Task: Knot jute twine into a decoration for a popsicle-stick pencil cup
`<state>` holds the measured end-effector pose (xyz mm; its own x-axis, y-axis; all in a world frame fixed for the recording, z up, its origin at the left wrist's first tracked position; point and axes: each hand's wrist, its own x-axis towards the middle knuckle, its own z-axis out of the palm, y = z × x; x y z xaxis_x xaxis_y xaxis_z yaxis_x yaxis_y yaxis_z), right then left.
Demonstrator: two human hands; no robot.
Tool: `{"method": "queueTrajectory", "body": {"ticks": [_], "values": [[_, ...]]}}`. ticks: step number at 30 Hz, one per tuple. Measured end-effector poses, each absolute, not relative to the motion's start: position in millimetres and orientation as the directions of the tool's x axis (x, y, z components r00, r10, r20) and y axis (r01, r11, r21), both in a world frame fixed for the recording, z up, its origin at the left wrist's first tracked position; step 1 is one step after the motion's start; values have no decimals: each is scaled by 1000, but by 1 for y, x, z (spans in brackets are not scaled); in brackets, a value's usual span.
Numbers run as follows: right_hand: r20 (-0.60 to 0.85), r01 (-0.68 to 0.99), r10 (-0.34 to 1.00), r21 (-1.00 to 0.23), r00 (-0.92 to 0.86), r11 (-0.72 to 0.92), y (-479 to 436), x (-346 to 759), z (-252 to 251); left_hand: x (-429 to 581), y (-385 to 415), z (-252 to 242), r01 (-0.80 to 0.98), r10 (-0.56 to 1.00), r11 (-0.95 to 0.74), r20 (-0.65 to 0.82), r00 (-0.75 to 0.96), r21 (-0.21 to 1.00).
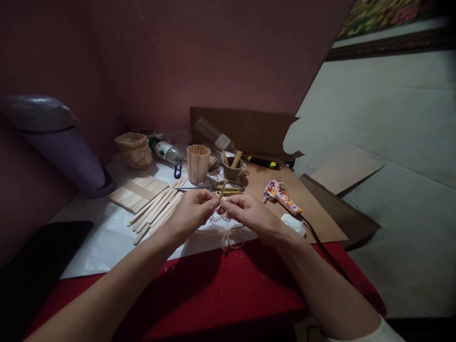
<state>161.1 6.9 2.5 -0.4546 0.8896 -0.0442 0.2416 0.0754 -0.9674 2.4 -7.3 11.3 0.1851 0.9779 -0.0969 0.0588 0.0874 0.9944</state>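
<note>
My left hand (200,207) and my right hand (245,212) meet over the front of the white sheet, fingertips pinched close together. Between them is a piece of twine (223,191), its end sticking up; more twine (230,240) hangs and loops beneath, down to the red cloth. Just behind my fingers lie scissors (230,188) with yellowish handles. To the left of my left hand are loose craft sticks (156,211) and a banded bundle of craft sticks (137,192). A cup made of craft sticks (198,164) stands upright beyond the scissors.
A flowered glue gun (283,195) with a black cord rests on cardboard (306,209) at right, beside a crumpled white wad (293,224). Behind are a utility knife (261,162), a small pot (233,168) holding sticks, plastic bottles (167,151) and another stick-covered pot (133,149).
</note>
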Motion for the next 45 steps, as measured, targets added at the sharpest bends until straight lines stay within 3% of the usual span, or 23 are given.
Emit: {"method": "queueTrajectory", "body": {"ticks": [10,14,16,20,25,28,30,32,34,36,38,40,42,43,45], "values": [[-173,189,808,-979,-563,-78,7,168,3,1,-2,-1,252,956,-161,87,281,954],[-207,199,826,-973,-525,-118,8,166,3,-2,-1,-3,351,949,-241,144,280,905],[-190,193,867,-975,-460,-111,8,163,2,-4,-1,-2,493,952,-294,207,224,819],[-131,154,933,-985,-336,-83,9,158,-5,-5,-3,0,761,886,-387,440,149,521],[-119,-39,951,-990,-287,-136,12,158,-7,3,-12,-4,787,793,-525,523,313,325],[-184,-206,905,-938,-383,-279,15,164,-4,8,-17,-9,792,720,-592,540,435,151],[-208,-282,863,-887,-461,-365,17,168,-2,9,-20,-9,760,706,-641,471,530,106],[-207,-321,843,-859,-496,-400,19,171,-1,10,-25,-5,688,696,-706,345,629,168],[-195,-335,863,-864,-466,-376,21,173,0,10,-31,2,547,650,-734,188,736,402],[-159,-330,911,-897,-380,-294,21,173,2,10,-37,11,368,568,-587,43,822,721],[-98,-295,950,-937,-296,-189,20,172,3,9,-40,19,279,557,-341,-46,829,898],[-30,-230,967,-969,-254,-91,18,170,4,7,-37,23,185,753,-185,18,657,965],[18,-144,966,-989,-259,-20,15,167,4,5,-29,22,43,953,-197,181,242,979],[34,-102,960,-995,-276,6,14,165,4,5,-24,21,0,970,-229,228,85,974],[58,-28,944,-998,-325,51,11,162,4,4,-17,17,-65,981,-196,196,-5,979]]}}
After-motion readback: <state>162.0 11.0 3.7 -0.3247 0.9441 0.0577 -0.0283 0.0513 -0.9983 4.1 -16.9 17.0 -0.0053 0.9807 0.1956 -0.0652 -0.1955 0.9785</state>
